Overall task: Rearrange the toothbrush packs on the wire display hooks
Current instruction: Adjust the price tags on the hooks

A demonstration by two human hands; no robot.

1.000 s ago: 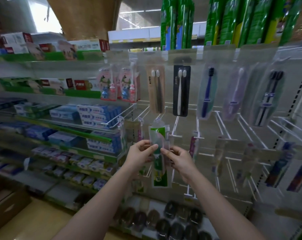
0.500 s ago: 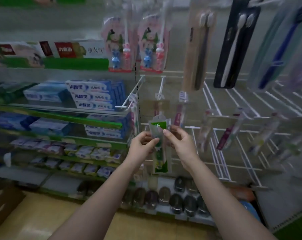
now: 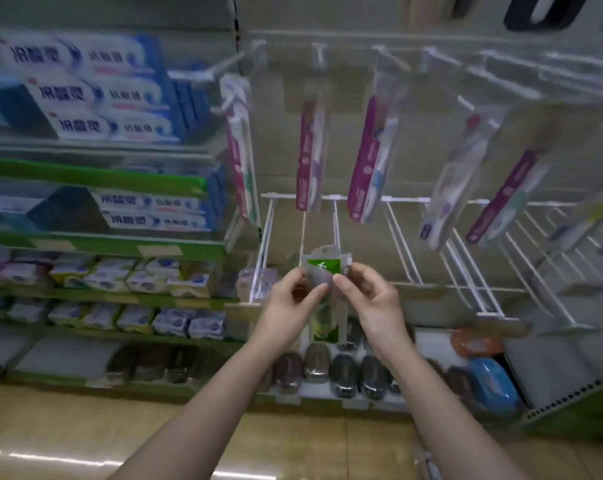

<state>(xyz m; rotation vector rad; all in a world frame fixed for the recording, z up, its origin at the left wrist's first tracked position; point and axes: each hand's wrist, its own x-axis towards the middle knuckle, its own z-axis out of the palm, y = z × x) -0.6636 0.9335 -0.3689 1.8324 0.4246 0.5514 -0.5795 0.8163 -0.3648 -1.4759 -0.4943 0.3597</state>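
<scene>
Pinching the green-and-clear plastic toothbrush pack (image 3: 322, 271) by its top corners, left hand (image 3: 286, 306) and right hand (image 3: 372, 303) hold it before the white wire hooks (image 3: 336, 223), where a misjudged hang-hole could drop it.

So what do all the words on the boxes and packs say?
Blue-and-white toothpaste boxes: large Chinese characters, too blurred to quote safely.
Green-topped toothbrush pack, pinched by left hand and right hand: a white mark only, no words readable.
Hanging magenta toothbrush packs: print too blurred.
Shelf-edge price tags: unreadable.
</scene>
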